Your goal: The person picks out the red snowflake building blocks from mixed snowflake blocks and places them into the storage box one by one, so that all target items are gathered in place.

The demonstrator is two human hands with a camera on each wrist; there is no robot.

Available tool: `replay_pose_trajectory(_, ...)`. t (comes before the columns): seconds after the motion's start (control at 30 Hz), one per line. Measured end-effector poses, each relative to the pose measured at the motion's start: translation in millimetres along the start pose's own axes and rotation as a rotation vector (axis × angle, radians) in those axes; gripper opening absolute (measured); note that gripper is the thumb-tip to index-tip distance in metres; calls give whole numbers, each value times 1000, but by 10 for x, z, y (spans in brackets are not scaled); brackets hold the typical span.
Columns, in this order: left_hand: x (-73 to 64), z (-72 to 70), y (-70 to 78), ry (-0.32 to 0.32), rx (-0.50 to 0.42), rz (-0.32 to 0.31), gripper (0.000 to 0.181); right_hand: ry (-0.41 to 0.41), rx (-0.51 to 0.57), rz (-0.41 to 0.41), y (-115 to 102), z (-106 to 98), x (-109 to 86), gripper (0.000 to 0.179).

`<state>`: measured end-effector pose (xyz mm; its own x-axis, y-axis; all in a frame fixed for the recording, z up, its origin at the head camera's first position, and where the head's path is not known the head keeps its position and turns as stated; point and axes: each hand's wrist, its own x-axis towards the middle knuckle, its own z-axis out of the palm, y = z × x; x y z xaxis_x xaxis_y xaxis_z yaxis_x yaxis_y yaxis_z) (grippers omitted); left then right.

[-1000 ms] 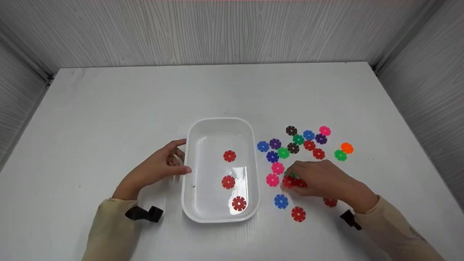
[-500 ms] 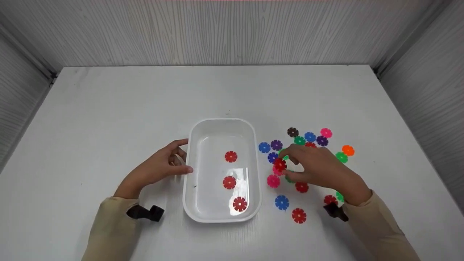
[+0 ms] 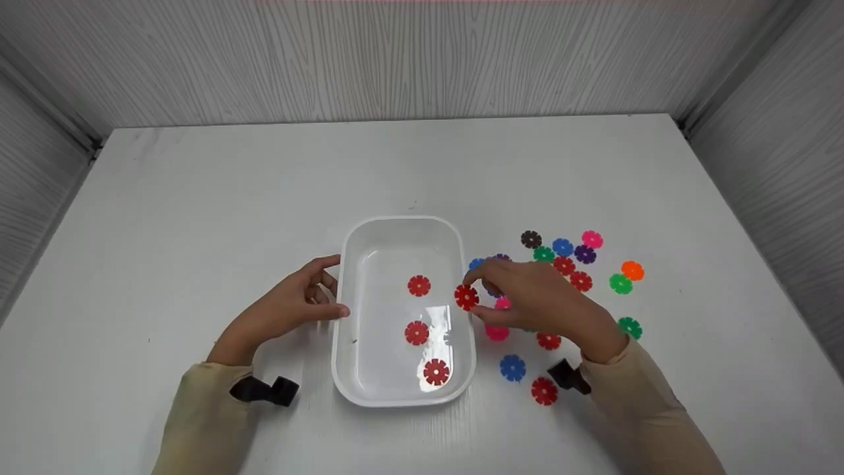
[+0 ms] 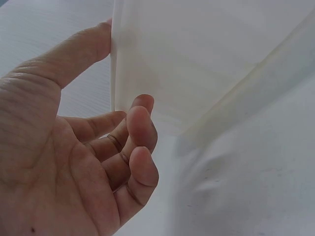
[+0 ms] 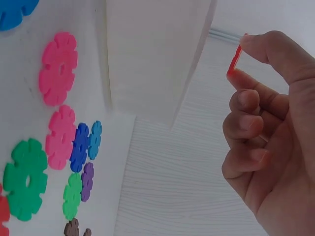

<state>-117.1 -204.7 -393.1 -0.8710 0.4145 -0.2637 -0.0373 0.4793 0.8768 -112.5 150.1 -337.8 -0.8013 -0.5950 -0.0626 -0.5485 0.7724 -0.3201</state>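
My right hand (image 3: 527,297) pinches a red snowflake disc (image 3: 467,297) at its edges between thumb and index finger. It is over the right rim of the white plastic tray (image 3: 376,398) in the head view. In the right wrist view the red disc (image 5: 236,60) shows edge-on, the other fingers curled below it. Three red discs lie flat in the tray, one of them a disc (image 3: 419,285) farthest back. My left hand (image 3: 290,303) holds the tray's left side, thumb on the rim and fingers against the outer wall (image 4: 147,64).
Loose discs in several colours lie on the white table (image 3: 231,171) right of the tray. Among them are a blue disc (image 3: 512,368), a red disc (image 3: 544,391) and an orange disc (image 3: 632,270). The right hand hides some. A wood-grain panel (image 3: 395,59) stands behind.
My right hand has lifted a red disc from the loose discs and carried it left to the tray's right rim. My left hand has stayed at the tray.
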Motion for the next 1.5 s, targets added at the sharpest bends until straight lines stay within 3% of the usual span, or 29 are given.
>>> replay_pose_trajectory(0.43, 3, -6, 12, -5, 17, 10, 83, 4, -14, -58, -48, 79, 133, 49)
replay_pose_trajectory(0.67, 3, -5, 24, -2, 34, 12, 84, -10, -15, -44, -28, 84, 137, 59)
replay_pose_trajectory(1.03, -5, -6, 45, -8, 12, 1, 82, -41, 71, 72, 169, -3, -34, 66)
replay_pose_trajectory(1.33, 19, -1, 60, -3, 18, 6, 83, -74, 22, 121, 427, -26, -229, 65)
replay_pose_trajectory(1.5, 11, 13, 46, -4, 23, 7, 82, -149, -22, 161, 567, 0, -365, 62)
